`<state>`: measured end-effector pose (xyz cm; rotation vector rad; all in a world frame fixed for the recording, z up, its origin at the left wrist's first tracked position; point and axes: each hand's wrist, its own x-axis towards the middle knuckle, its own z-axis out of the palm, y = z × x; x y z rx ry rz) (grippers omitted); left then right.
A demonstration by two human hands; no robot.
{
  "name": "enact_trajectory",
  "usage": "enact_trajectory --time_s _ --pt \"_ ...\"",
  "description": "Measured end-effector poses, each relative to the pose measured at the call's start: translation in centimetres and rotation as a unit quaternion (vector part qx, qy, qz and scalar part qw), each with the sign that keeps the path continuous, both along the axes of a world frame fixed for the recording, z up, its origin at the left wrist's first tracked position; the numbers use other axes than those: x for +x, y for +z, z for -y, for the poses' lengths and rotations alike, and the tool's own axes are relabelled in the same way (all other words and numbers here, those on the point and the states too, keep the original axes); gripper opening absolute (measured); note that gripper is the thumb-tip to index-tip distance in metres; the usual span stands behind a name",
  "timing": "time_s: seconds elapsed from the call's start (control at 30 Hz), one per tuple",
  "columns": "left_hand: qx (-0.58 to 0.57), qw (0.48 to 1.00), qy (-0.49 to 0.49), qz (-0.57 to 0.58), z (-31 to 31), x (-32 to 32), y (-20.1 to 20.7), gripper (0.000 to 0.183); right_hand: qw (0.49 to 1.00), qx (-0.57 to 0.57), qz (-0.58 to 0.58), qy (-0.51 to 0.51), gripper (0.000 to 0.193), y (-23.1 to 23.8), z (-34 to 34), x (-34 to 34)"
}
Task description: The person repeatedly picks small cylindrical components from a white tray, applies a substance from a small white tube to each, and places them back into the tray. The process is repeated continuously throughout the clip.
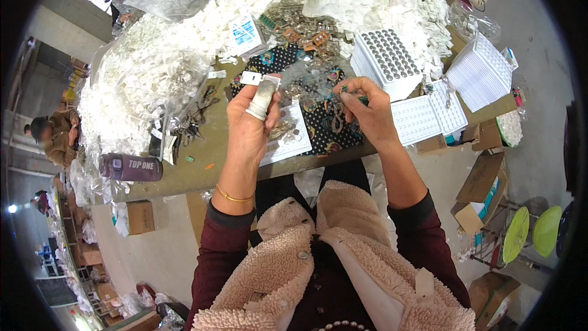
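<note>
White piece (250, 78): at the fingertips of your left hand (248, 113), above the counter (184, 179). That hand is closed on it; a white-and-grey sleeve (260, 104) sits there too, worn or held, you cannot tell. Your right hand (367, 110) is curled, pinching small green bits (343, 89). Below, between your hands: a white tray (297, 146) with small loose parts, overlapping a black patterned cloth (321, 125). To your right: a stack of trays (389, 55) filled with round metal pieces. To your left: a purple bottle (131, 167) lying beside a large white pile (125, 101).
</note>
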<state>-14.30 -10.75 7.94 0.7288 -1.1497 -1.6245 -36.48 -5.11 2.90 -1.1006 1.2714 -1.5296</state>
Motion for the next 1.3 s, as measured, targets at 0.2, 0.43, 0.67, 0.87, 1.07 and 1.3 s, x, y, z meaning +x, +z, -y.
enact_trajectory --time_s 0.2,0.43,0.67,0.87,1.07,1.3 --pt "-0.041 0.999 0.023 -0.024 -0.7 -0.2 1.3 0.028 0.952 -0.083 -0.293 -0.031 0.016 -2.2 0.9 -0.1" --pt "-0.042 0.999 0.010 0.018 -2.1 0.1 2.6 0.028 0.879 -0.107 -0.456 -0.092 0.019 -0.8 1.3 1.2" --pt "-0.085 0.993 0.010 0.083 -3.2 -0.2 2.4 0.022 0.981 -0.165 -0.071 0.073 0.019 5.3 -0.2 3.6" --pt "-0.099 0.991 0.016 0.086 -3.9 0.2 2.5 0.024 0.987 -0.106 -0.067 0.095 0.009 6.3 -0.9 4.9" --pt "-0.058 0.995 0.003 0.075 -3.9 0.9 2.2 0.025 0.988 -0.099 -0.063 0.104 0.005 6.4 -1.2 4.7" --pt "-0.312 0.919 0.087 0.224 -3.9 0.2 1.1 0.021 0.990 -0.084 -0.029 0.113 0.005 6.4 -1.2 4.5"
